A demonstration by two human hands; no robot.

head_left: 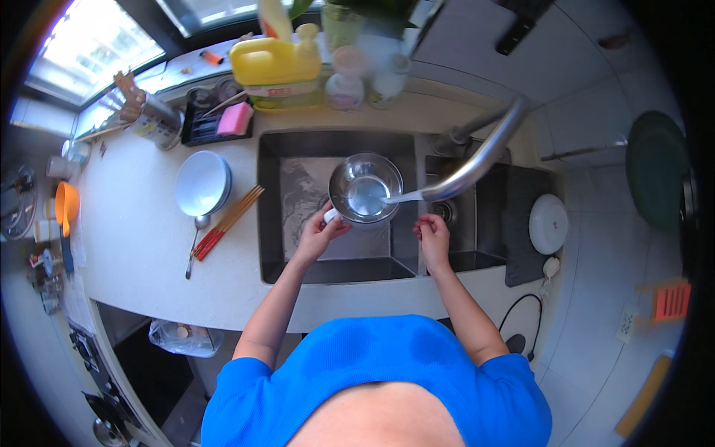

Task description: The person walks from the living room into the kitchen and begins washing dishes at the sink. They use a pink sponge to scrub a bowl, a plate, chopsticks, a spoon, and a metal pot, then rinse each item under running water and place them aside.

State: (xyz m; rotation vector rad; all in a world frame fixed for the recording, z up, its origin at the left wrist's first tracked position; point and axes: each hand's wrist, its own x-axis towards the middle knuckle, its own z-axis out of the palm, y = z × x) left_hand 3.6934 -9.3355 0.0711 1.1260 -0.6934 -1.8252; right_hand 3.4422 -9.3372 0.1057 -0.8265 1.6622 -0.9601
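A round, shiny metal pot (356, 173) is over the large sink basin (298, 140), with water in it. My left hand (320, 232) grips it at its near left side, by a small white part that looks like a handle. From the curved faucet (488, 160) a stream of water runs into the pot. To the right, my right hand (433, 237) hovers by the divider between the two basins, below the faucet's mouth. Its fingers are curled together, and whatever they might hold is hidden. It is apart from the pot.
Left of the sink lie stacked white bowls (202, 182), a spoon (195, 242) and red-ended chopsticks (227, 223). Behind stand a yellow jug (275, 67), a pink sponge (235, 119) and a utensil holder (158, 123). A white dish (548, 223) is beside the small basin (465, 261).
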